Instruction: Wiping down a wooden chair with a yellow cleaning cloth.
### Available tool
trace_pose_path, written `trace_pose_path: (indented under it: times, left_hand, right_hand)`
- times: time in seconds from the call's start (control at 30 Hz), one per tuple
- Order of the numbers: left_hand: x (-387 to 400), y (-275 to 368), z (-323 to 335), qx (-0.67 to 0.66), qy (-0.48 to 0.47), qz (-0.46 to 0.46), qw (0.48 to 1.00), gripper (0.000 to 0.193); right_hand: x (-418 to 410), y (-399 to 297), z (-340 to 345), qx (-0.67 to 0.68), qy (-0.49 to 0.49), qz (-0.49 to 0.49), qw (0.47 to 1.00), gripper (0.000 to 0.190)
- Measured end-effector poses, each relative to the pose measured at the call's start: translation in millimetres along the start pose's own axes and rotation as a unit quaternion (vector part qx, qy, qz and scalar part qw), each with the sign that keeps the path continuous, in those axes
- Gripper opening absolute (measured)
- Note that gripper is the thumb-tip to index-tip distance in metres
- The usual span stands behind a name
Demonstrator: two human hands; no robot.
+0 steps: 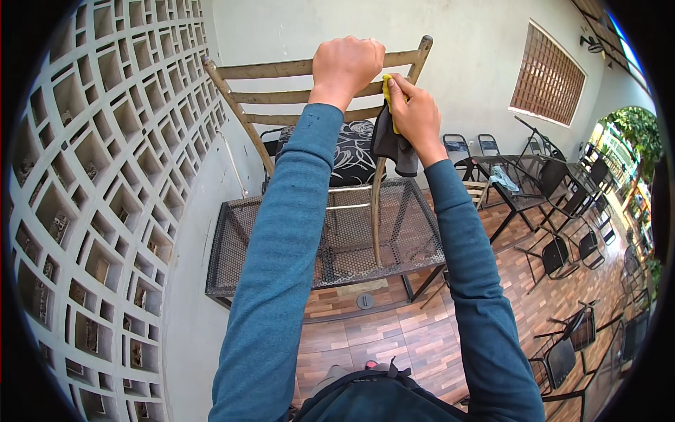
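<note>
A wooden ladder-back chair [274,98] with a black-and-white patterned seat [353,153] stands on a black perforated metal table [348,264]. My left hand [345,68] is closed over the top slat of its backrest, the fingers hidden on the far side. In my right hand [419,117] is a yellow and dark grey cloth [389,134], pinched between thumb and fingers. That hand is at the right end of the second slat, and the cloth hangs in front of the chair's right post. Whether the cloth presses on the wood cannot be made out.
A pale openwork block wall [121,195] rises close on the left. To the right, a light blue cloth [503,179] lies on another mesh table [527,198]. Several black folding chairs [556,256] stand across the wood-look tiled floor [390,337]. A round grey drain cover [365,301] is below the near table.
</note>
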State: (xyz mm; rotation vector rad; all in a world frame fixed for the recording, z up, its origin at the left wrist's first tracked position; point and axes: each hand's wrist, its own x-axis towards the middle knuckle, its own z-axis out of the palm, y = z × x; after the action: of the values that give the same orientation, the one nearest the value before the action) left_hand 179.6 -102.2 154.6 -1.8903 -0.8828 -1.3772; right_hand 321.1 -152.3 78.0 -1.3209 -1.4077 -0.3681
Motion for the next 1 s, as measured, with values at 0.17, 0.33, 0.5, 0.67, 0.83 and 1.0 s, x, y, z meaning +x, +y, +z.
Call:
trace_pose_path:
  times: [0.17, 0.33, 0.5, 0.67, 0.83, 1.0]
  left_hand:
    - [1.2, -0.5, 1.2, -0.005, -0.003, -0.006, 1.0, 0.05]
    - [0.0, -0.6, 2.9, 0.001, -0.014, -0.003, 1.0, 0.051]
    - [0.1, 0.6, 2.1, 0.001, -0.009, 0.0, 1.0, 0.051]
    - [-0.8, 0.2, 0.1, 0.008, -0.004, 0.005, 1.0, 0.05]
    - [-0.6, -0.6, 1.7, 0.007, -0.011, -0.004, 1.0, 0.049]
    - [-0.4, -0.3, 1.2, 0.012, -0.01, -0.001, 1.0, 0.049]
  right_hand:
    - [1.4, 0.6, -3.3, -0.007, -0.003, 0.012, 1.0, 0.034]
    - [2.1, 8.1, -2.4, -0.008, 0.004, 0.019, 1.0, 0.035]
    - [1.9, 11.7, -0.4, -0.019, 0.029, 0.007, 0.999, 0.034]
    - [2.9, 11.2, -5.5, -0.029, 0.016, 0.024, 0.999, 0.034]
    - [4.2, 15.2, -4.0, -0.026, 0.043, 0.008, 0.999, 0.033]
    - [5.3, 16.9, -3.0, -0.036, 0.044, 0.013, 0.998, 0.032]
